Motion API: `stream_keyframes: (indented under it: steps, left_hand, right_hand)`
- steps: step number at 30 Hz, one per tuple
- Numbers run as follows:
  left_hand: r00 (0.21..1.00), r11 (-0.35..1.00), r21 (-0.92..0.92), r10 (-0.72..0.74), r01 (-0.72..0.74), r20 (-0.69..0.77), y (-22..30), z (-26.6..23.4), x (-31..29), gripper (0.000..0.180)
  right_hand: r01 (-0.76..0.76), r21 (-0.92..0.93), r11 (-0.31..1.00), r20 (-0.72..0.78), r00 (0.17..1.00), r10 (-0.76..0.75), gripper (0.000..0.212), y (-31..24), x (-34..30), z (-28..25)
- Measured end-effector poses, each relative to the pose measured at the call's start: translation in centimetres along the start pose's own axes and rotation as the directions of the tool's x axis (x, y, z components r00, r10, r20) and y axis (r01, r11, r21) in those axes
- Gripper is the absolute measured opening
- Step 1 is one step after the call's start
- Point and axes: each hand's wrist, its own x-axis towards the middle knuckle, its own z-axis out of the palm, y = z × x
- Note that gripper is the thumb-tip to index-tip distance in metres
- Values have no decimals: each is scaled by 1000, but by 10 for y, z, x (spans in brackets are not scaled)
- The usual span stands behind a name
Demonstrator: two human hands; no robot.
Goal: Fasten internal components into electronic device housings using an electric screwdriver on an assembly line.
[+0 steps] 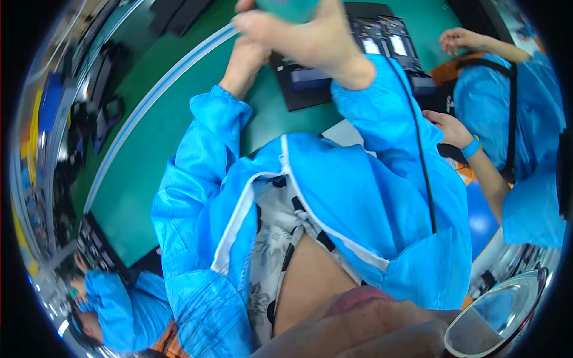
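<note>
My right hand (316, 45) is closed around a green rounded tool (289, 8) at the top edge, which cuts most of it off. Its kind does not show. Below and left of it, my left hand (245, 62) reaches over the bench beside a black laptop part (307, 98). The right hand covers the left fingers, so their grip is hidden. Under and beyond my right wrist lie opened laptop bases (385, 45) with bare inner parts and pale panels.
The green bench (161, 149) has a pale rail (173, 74) along its left side. Co-workers in blue sleeves sit at right (495, 107) and lower left (122, 304). A black cable (418, 131) crosses my right sleeve. Dark items (107, 113) lie beyond the rail.
</note>
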Motion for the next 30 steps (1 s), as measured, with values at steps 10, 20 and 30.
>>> stream_keyframes:
  steps: [10, 20, 30]
  left_hand:
    - [972, 577, -797, -227, 179, 54, 93, -77, -198, 38]
    - [966, 566, -816, -123, -118, -225, 78, -107, -245, 32]
    - [934, 665, -741, -196, -96, -297, 72, -73, -233, 36]
  right_hand:
    - [-141, 521, 842, -109, 967, 229, 22, 13, 14, 117]
    - [-191, 630, 753, 33, 975, 219, 26, 43, 38, 190]
    - [-220, 629, 746, 13, 962, 272, 25, 51, 20, 156]
